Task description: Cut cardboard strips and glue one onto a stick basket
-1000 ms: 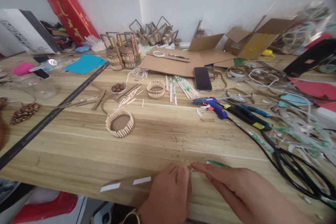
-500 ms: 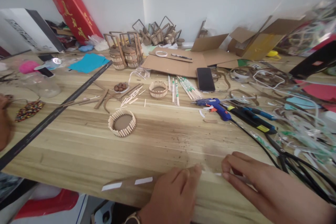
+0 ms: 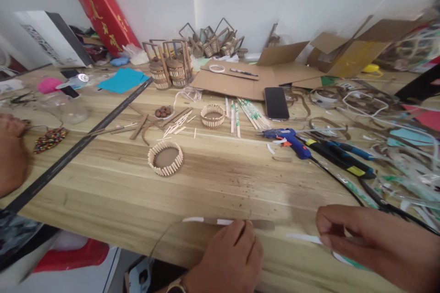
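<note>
My left hand (image 3: 233,254) presses down near the table's front edge on a brown strip (image 3: 206,221) that carries white pieces; its fingers are bent over the strip. To the right, my right hand (image 3: 360,238) pinches a thin white strip (image 3: 304,237), whose end points left and whose other part hangs below the palm. The two hands are apart. Beyond them lie a ring of short sticks on a round brown base (image 3: 166,159) and a blue glue gun (image 3: 288,139).
Another person's hand (image 3: 12,155) rests at the left edge beside colourful beads (image 3: 50,140). Behind are a stick ring (image 3: 212,116), a black phone (image 3: 276,103), small baskets (image 3: 177,71) and cardboard (image 3: 233,83). Cutters (image 3: 337,158) and tangled strips lie right.
My right hand has moved right, away from my left hand, with the white strip in it. The brown strip has shifted right and its left end now bends down over the table edge.
</note>
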Demonstrator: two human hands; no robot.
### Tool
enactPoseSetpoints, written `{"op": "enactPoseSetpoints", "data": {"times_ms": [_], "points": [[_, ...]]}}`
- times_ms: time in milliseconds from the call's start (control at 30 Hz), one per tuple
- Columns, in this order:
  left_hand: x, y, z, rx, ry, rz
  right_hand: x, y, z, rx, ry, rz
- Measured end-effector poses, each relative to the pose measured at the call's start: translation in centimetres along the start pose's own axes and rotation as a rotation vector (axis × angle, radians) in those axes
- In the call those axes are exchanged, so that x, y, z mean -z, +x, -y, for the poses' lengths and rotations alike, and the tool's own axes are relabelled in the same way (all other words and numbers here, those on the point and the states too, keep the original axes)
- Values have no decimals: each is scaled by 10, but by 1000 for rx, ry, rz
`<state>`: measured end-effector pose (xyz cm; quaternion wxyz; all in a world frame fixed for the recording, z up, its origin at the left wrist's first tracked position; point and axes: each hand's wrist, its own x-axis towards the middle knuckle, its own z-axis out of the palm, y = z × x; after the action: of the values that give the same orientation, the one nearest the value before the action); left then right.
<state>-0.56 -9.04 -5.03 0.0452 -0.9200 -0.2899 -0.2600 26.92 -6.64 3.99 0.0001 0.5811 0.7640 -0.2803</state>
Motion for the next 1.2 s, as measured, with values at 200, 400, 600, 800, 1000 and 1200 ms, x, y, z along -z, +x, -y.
{"op": "enactPoseSetpoints", "data": {"times_ms": [200,400,600,800,1000,1200], "points": [[3,-2,1,-38,73,-20,-6,13,9,-45,235,148],[5,-4,-1,-46,97,-9,-5,34,20,-96,354,291],[7,-1,1,-46,110,-41,-8,48,22,-169,497,427],[10,4,-1,25,80,-66,-14,52,27,-177,518,434],[9,1,-1,-7,85,-14,-22,54,29,-170,500,396],[11,1,1,-53,109,29,-21,55,35,-165,463,360]]}}
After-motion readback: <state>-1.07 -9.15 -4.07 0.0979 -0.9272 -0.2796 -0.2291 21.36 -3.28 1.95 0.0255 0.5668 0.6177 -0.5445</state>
